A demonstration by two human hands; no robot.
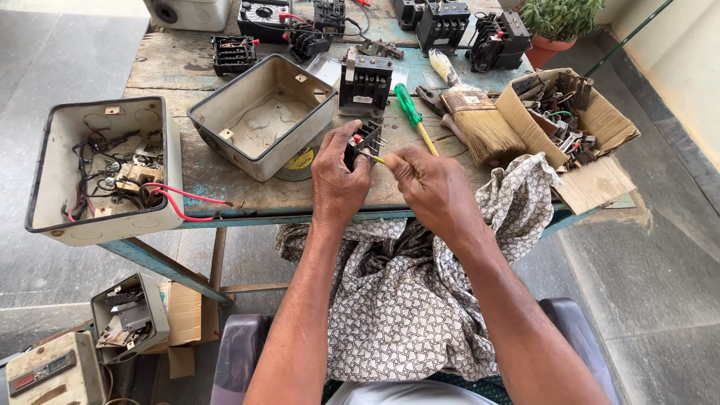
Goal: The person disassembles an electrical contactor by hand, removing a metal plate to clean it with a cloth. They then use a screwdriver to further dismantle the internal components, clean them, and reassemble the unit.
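Head view: worn wooden workbench [225,187] on grey floor; left hand [339,180] grips black contactor part [365,142], right hand [431,187] pinches tool.

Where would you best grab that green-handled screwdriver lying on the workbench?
Probably by the green handle of the screwdriver, coming from above. It lies flat on the workbench with the handle pointing away and clear on top, while its yellow shaft runs toward the right hand and under it.
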